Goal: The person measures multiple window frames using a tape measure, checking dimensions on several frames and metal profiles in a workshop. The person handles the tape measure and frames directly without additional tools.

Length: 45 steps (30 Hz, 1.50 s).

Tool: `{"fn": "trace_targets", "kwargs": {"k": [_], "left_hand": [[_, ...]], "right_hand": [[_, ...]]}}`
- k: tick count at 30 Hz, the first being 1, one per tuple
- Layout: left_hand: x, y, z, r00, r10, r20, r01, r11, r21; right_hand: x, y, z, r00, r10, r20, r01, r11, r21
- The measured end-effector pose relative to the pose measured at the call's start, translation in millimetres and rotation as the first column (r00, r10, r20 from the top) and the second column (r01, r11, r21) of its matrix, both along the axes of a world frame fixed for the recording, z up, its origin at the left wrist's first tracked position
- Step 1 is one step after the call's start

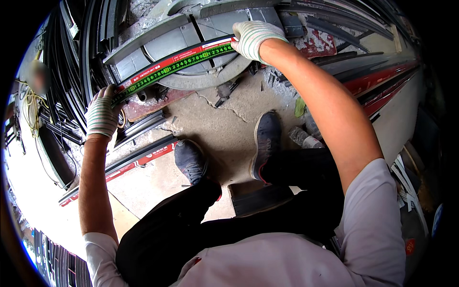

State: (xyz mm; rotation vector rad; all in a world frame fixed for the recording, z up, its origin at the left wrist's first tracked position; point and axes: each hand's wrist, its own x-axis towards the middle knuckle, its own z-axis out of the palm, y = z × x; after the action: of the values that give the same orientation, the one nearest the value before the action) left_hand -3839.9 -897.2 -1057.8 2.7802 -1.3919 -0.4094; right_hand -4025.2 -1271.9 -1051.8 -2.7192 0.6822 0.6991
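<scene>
A green tape measure blade (177,65) with dark markings is stretched along a dark profile strip with red film (191,51). Both span the space between my hands and slant up to the right. My left hand (101,115), in a white striped knit glove, is closed round their left end. At the right end my right hand (256,40), gloved alike, pinches the blade and strip; the tape's case is not visible. Beneath them lies the grey metal saw table (169,38), with a fence behind and a graduated arc (210,80) in front.
Long black profiles (71,62) crowd the left, and more bars (334,36) lie at the back right. A red-filmed profile (138,160) rests on the floor near my shoes (191,161). A plastic bottle (305,138) lies by my right foot. Shavings litter the saw area.
</scene>
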Motion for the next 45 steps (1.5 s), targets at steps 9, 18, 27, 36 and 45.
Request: {"fn": "trace_targets", "kwargs": {"k": [9,18,27,36,45], "left_hand": [[3,3,-4,0.997,-0.065,0.040,0.063,0.998,0.031],[0,-3,5,0.988,-0.125,0.093,0.112,0.985,0.134],[-29,-33,19,0.963,-0.189,0.194,0.156,0.972,0.175],[-115,-135,12,0.957,-0.281,0.071,0.287,0.953,-0.096],[-173,-188,-16,0.998,-0.044,0.050,0.048,0.996,-0.075]], "right_hand": [[-1,-2,-10,0.999,-0.018,0.031,0.018,1.000,-0.003],[2,-4,-8,1.000,0.013,0.004,-0.013,1.000,-0.001],[6,-2,-1,0.999,0.026,-0.039,-0.026,1.000,-0.003],[6,-5,-14,0.999,-0.025,-0.022,0.025,0.999,-0.019],[7,1,4,0.999,0.025,-0.044,-0.026,1.000,-0.008]]}}
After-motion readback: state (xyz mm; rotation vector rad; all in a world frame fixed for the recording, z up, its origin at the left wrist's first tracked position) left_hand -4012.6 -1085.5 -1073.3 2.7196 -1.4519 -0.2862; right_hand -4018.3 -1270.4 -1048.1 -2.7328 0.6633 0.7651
